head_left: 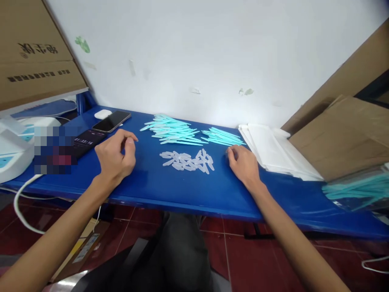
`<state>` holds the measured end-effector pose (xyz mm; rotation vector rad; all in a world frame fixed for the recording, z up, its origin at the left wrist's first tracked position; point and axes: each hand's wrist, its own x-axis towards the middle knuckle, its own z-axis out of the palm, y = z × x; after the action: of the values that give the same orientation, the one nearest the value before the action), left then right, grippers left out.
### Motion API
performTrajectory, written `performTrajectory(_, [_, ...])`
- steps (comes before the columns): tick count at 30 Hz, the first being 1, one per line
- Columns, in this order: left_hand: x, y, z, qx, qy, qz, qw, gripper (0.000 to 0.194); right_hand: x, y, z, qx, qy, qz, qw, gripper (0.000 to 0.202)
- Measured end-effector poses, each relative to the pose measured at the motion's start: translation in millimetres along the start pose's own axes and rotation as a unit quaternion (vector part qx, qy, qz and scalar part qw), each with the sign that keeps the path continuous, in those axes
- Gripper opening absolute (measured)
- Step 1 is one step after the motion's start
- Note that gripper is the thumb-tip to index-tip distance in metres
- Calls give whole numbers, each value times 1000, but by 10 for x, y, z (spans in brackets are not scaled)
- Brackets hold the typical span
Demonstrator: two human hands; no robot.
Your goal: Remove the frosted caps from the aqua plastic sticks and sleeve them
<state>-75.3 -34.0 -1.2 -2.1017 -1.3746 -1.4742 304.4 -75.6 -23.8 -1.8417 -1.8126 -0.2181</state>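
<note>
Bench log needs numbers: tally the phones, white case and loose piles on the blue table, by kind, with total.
Phones: 2
White case: 1
Teal piles: 2
Clear pile: 1
Total: 6

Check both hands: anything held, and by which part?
Nothing visibly held in left hand or right hand; both are curled, so a small hidden item can't be ruled out.

The left picture edge cuts off the upper box (36, 56) and power strip (18, 146), while pixel blocks hide part of the lit phone (88, 142).
</note>
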Motion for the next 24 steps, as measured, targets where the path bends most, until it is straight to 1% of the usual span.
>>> performTrajectory(4, [1, -4, 6, 6, 8, -9, 1000, 17, -18, -13, -2, -3, 5, -7, 1000, 29])
performTrajectory(8, [-7, 0, 1, 11, 3, -10, 1000, 17, -29, -15, -2, -14, 6, -12, 1000, 29])
performTrajectory(13, [-37, -22, 3, 28, 10, -17, 999, 18, -43, 33, 22, -26, 14, -13, 999, 28])
performTrajectory(16, [-60, -39, 12, 36, 0, -16, 999, 21, -60, 73, 38, -32, 24, -10, 999, 28])
performTrajectory(18, [-74, -52, 23, 40, 9, -22, 999, 24, -76, 93, 44, -38, 32, -5, 999, 28])
performTrajectory(21, [-96, -74, 45, 51, -10, -30, 998, 24, -108, 108, 45, -46, 44, 5, 998, 28])
performTrajectory(24, [-115, -79, 55, 61, -35, -43, 997, 29, -145, 103, 34, -51, 50, 19, 997, 28])
